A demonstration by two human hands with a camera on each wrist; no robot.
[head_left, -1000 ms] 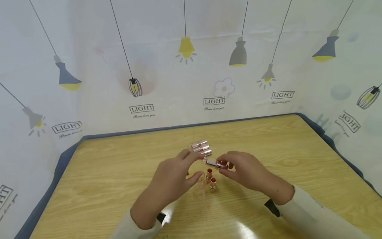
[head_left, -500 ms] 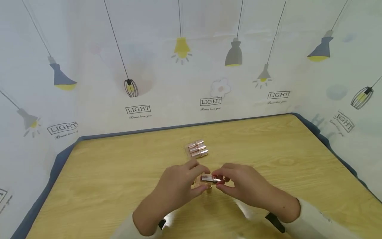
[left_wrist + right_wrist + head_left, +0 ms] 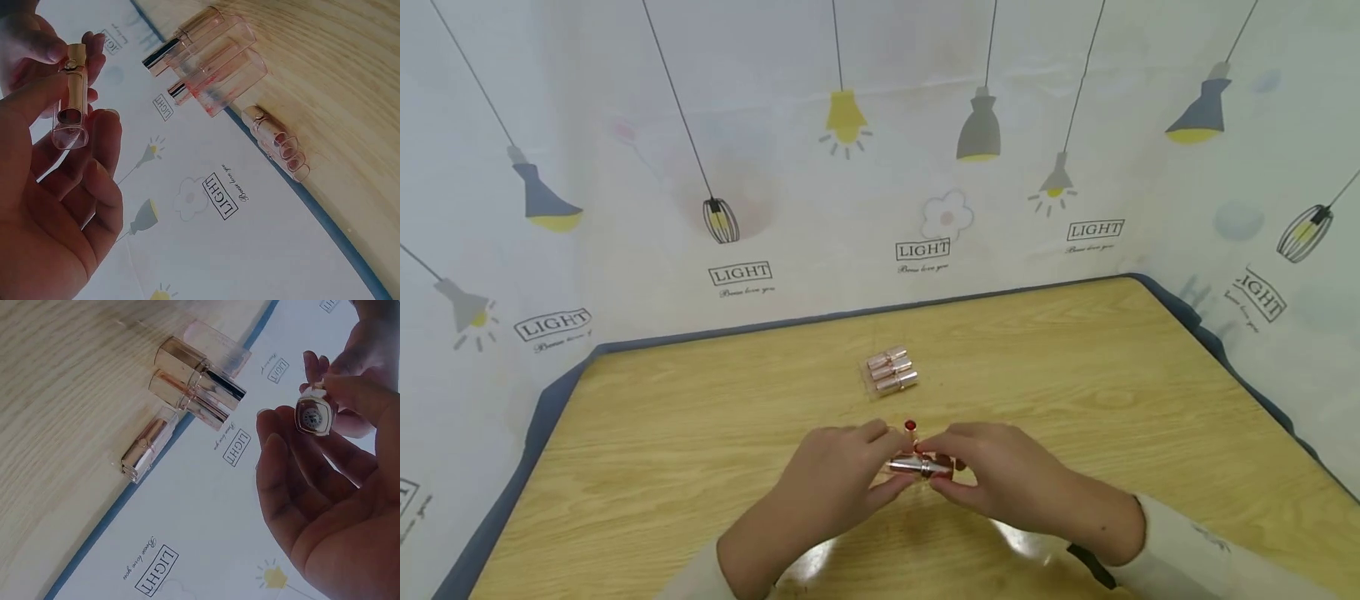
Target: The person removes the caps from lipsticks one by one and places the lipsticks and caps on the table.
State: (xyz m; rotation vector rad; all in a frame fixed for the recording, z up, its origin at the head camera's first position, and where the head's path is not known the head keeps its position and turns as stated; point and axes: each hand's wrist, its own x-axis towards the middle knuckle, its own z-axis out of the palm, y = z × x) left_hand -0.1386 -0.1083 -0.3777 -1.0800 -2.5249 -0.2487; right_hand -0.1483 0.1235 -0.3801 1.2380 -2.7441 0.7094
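Note:
In front of me, both hands hold one lipstick (image 3: 910,465) lying sideways between them. My left hand (image 3: 838,471) pinches its left end, where a clear cap (image 3: 70,137) surrounds the metallic tube in the left wrist view. With thumb and fingers my right hand (image 3: 1011,475) grips the base end; the round label (image 3: 312,417) on its underside shows in the right wrist view. Just behind the held lipstick, an uncapped lipstick (image 3: 911,428) with a red tip stands upright. The right wrist view shows two standing lipsticks (image 3: 181,359) side by side, with a clear cap (image 3: 231,350) beside them.
Three rose-gold lipsticks (image 3: 892,372) lie in a row farther back on the wooden table (image 3: 700,408), clear caps at their left ends. A wall cloth (image 3: 820,208) printed with lamps rises behind the table, with a dark blue border along the table edge.
The right hand has brought the lipstick left and nearer the body. The left hand, apart from it before, now holds its other end. The standing lipsticks are now partly hidden by the hands.

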